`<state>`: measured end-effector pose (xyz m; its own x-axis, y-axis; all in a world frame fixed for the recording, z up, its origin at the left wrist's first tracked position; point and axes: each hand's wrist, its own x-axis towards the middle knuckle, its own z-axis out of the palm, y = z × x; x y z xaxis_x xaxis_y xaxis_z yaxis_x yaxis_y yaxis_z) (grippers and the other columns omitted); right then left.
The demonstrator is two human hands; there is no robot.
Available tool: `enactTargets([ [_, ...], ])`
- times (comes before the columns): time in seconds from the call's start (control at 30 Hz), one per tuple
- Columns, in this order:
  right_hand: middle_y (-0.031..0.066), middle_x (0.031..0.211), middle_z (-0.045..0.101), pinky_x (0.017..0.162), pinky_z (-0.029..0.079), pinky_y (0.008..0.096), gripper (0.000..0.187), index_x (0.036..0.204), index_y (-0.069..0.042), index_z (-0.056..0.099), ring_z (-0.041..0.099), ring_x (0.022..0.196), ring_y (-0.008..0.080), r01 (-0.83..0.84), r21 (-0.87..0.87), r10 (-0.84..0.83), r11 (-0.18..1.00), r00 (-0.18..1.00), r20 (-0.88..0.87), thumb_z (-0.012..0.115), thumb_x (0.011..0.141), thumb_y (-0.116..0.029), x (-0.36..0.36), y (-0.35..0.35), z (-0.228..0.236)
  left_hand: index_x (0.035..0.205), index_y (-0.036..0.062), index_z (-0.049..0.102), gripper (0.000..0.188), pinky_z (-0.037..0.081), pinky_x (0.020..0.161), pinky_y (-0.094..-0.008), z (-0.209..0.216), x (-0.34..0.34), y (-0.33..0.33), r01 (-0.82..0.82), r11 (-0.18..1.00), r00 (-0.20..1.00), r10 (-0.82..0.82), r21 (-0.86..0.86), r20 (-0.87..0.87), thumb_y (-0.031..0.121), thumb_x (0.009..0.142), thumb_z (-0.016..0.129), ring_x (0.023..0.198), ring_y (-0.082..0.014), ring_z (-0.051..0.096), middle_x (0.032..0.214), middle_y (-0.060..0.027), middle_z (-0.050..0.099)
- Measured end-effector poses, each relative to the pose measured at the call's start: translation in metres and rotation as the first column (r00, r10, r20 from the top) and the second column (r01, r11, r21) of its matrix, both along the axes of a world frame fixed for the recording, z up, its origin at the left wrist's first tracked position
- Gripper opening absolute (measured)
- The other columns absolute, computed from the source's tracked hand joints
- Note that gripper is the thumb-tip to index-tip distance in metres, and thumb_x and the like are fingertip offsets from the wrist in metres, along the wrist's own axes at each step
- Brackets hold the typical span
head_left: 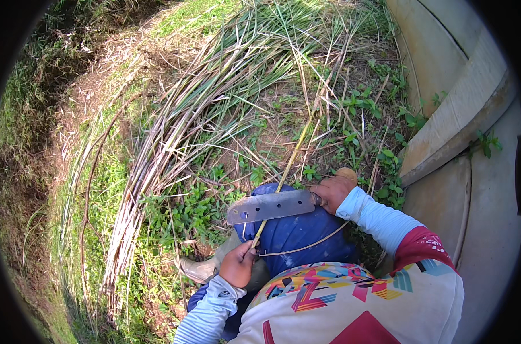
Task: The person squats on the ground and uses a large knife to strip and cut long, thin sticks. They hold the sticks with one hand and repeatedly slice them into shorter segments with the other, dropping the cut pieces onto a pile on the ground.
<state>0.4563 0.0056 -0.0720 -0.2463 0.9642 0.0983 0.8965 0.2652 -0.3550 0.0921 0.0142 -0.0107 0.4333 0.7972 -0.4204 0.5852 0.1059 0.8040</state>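
My left hand (238, 265) pinches the lower end of a long yellow-green stalk (295, 152). The stalk runs up and away over my bent knee, in blue trousers (312, 238). In my right hand (333, 192) is the handle of a machete (272, 206). Its broad, dark blade has several round holes and points left, crossing in front of the stalk above the knee. The rounded tan handle end (346, 174) sticks out beyond my fist. A thin curved strip (306, 247) extends rightward from near my left hand; where it is attached, I cannot tell.
A large heap of cut stalks with long green leaves (197, 109) lies on the ground ahead and left. Close on my right stands a concrete wall (490, 212) with a slanting concrete support (458, 112). Low weeds (358, 103) grow between heap and wall. A curved brown stem (91, 178) stands at left.
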Motion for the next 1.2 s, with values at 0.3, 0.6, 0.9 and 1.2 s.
enactTargets([
  [0.3, 0.0103, 0.084, 0.064, 0.07, 0.051, 0.0481, 0.044, 0.112, -0.013, 0.067, 0.066, 0.08, 0.0352, -0.027, 0.142, 0.052, 0.989, 0.983, -0.174, 0.075, 0.069, -0.013, -0.018, -0.011, -0.002, 0.131, 0.0029, 0.065, 0.032, 0.037, 0.06, -0.0229, -0.001, -0.017, -0.005, -0.002, 0.999, 0.999, 0.003, -0.037, 0.032, 0.015, 0.103, 0.054, 0.065, -0.0051, 0.044, 0.071, 0.0054, 0.052],
  [0.6, 0.0163, 0.11, 0.069, 0.092, 0.053, 0.0481, 0.048, 0.127, -0.012, 0.061, 0.066, 0.105, 0.0379, 0.669, -0.17, -0.676, 0.724, 0.737, 0.023, 0.073, 0.081, -0.016, 0.047, 0.026, 0.019, 0.124, 0.0063, 0.07, 0.028, 0.051, 0.064, -0.0369, 0.019, -0.043, -0.036, -0.01, 0.989, 0.983, 0.037, 0.148, -0.178, 0.016, 0.099, 0.061, 0.065, -0.0246, 0.066, 0.08, -0.0167, 0.069],
  [0.9, 0.009, 0.092, 0.065, 0.081, 0.054, 0.0458, 0.049, 0.121, -0.015, 0.064, 0.067, 0.091, 0.0328, 0.097, 0.013, -0.097, 0.995, 0.995, -0.019, 0.075, 0.073, -0.016, 0.0, -0.008, 0.011, 0.106, 0.0051, 0.073, 0.019, 0.053, 0.064, -0.0464, 0.019, -0.045, -0.046, 0.154, 0.831, 0.918, 0.08, 0.535, -0.388, 0.015, 0.093, 0.064, 0.074, -0.0408, 0.067, 0.083, -0.0199, 0.069],
  [1.2, 0.0196, 0.11, 0.071, 0.094, 0.052, 0.048, 0.044, 0.126, -0.015, 0.064, 0.067, 0.105, 0.0416, 0.74, -0.261, -0.744, 0.62, 0.66, 0.104, 0.069, 0.081, -0.013, 0.095, 0.055, 0.021, 0.1, 0.0019, 0.069, 0.016, 0.054, 0.066, -0.0475, 0.035, -0.104, -0.076, 0.211, 0.776, 0.896, 0.09, 0.594, -0.435, 0.007, 0.085, 0.069, 0.074, -0.0416, 0.067, 0.083, -0.0206, 0.067],
])
